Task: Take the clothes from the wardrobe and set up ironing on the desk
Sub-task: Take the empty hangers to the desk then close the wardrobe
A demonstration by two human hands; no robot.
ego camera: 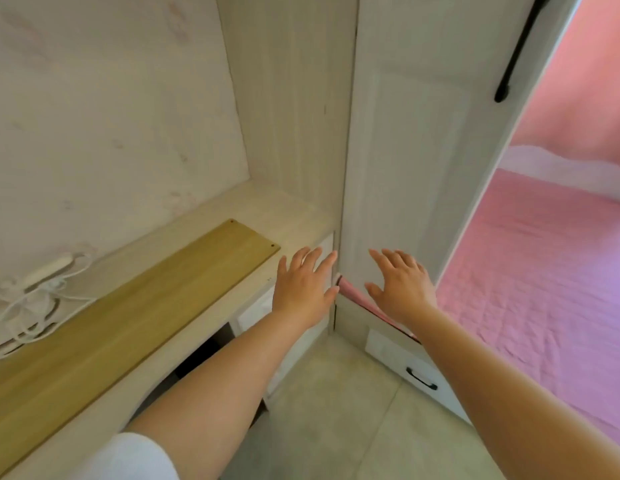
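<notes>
Hands, left point(303, 289) and right point(400, 289), spread empty before pale wardrobe door point(412, 150).

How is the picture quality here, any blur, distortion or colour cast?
Head view: soft overall, with smeared detail on the wall and wardrobe door; wide-angle bending tilts the door edges; even daylight with faint shadows and no glare; a pink cast from the bed on the right; both open hands, left and right, are slightly blurred.

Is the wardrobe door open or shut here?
Shut, nearly: the wardrobe door lies flush with the frame, a strip of pink fabric caught under its bottom edge.
</notes>
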